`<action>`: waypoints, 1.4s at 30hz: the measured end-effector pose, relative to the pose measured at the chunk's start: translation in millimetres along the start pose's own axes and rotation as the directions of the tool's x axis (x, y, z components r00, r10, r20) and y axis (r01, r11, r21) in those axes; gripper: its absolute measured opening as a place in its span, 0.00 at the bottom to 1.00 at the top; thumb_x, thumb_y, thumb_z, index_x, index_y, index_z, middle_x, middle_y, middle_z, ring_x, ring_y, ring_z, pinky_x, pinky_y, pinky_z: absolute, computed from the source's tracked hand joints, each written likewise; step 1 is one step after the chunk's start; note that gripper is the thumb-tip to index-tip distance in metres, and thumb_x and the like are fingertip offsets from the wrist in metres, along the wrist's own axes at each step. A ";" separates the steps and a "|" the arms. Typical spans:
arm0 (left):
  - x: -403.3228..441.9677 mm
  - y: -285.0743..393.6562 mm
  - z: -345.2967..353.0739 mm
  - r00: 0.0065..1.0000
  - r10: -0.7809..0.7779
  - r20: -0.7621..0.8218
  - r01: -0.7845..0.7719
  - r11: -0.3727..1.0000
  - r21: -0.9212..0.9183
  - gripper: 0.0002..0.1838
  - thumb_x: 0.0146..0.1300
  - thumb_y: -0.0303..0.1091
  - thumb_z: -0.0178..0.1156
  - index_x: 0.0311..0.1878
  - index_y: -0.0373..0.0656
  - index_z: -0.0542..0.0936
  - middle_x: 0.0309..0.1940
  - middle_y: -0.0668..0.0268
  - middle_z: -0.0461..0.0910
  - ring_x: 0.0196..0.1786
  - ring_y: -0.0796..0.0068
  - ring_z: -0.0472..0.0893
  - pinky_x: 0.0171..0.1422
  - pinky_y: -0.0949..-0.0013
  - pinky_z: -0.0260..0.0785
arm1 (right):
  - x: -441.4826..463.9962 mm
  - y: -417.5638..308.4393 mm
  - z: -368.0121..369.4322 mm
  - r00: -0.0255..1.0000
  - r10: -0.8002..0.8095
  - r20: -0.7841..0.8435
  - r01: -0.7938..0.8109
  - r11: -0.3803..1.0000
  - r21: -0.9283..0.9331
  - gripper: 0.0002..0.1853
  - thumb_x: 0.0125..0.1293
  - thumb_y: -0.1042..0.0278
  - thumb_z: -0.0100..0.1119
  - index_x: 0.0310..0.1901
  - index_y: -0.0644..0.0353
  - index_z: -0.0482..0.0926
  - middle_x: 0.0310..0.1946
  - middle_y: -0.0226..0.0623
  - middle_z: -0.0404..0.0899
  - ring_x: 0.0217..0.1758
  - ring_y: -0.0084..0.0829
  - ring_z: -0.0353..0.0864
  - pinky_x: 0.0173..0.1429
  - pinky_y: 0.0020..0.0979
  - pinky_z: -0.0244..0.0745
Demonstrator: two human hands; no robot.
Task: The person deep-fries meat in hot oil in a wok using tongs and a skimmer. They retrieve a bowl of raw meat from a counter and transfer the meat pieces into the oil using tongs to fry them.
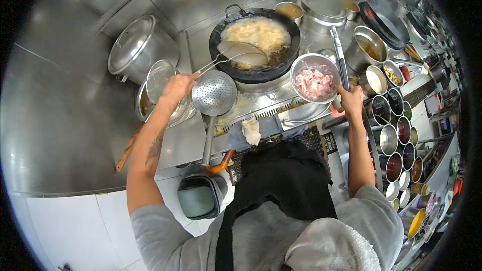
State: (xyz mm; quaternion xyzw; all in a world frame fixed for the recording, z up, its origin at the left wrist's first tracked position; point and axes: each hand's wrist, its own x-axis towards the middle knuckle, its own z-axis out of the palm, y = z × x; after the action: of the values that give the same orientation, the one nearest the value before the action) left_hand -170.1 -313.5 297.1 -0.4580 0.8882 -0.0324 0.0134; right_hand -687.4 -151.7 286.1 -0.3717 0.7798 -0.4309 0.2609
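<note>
My left hand (178, 88) is closed round the handle of a wire skimmer (246, 53). The skimmer's round mesh head lies over the black wok (227, 68), where pale food (256, 32) bubbles in oil. At the right of the wok, my right hand (350, 98) is closed at the edge of a metal bowl (297, 86) that holds raw pink meat pieces (315, 83). Its exact grip is partly hidden. A long narrow metal bar (340, 55) runs beside the bowl, up to that hand. Beneath my left forearm sits a strainer (161, 78) over a metal basin.
A perforated ladle (214, 93) lies between my left hand and the wok. A lidded pot (143, 45) stands at the left. Right of me are several metal containers (387, 139) and a pot of brown liquid (366, 47). A bin (198, 200) stands on the floor.
</note>
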 end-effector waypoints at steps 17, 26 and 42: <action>-47.3 -44.6 67.5 0.883 -0.469 0.023 0.455 0.866 0.206 0.36 0.66 0.28 0.47 0.73 0.76 0.58 0.57 0.58 0.76 0.59 0.55 0.76 0.60 0.40 0.65 | -12.5 -21.8 8.0 1.000 -0.004 0.010 0.005 0.997 -0.080 0.16 0.55 0.58 0.64 0.26 0.66 0.80 0.15 0.29 0.74 0.18 0.19 0.70 0.23 0.26 0.65; -44.4 7.8 38.0 0.792 -0.558 -0.250 0.551 0.828 -0.101 0.37 0.61 0.33 0.61 0.74 0.60 0.60 0.55 0.54 0.76 0.58 0.54 0.76 0.64 0.45 0.64 | 16.5 5.0 38.1 0.986 -0.065 0.154 0.041 0.987 0.155 0.14 0.56 0.61 0.64 0.28 0.67 0.80 0.18 0.27 0.74 0.20 0.17 0.69 0.24 0.25 0.63; 9.4 169.8 57.0 0.816 -0.535 0.221 -0.025 -0.413 -0.910 0.08 0.69 0.26 0.51 0.47 0.33 0.76 0.38 0.59 0.81 0.32 0.70 0.84 0.32 0.69 0.83 | -4.3 -109.2 74.7 0.699 -0.546 0.461 0.677 0.713 -0.182 0.18 0.64 0.54 0.62 0.46 0.59 0.83 0.29 0.52 0.82 0.35 0.48 0.84 0.40 0.41 0.77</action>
State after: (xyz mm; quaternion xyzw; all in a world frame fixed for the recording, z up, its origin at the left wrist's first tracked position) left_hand -310.5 -225.5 228.4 -0.4609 0.3701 0.6135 -0.5236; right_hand -591.7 -222.4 344.2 -0.7268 0.6050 -0.2734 0.1757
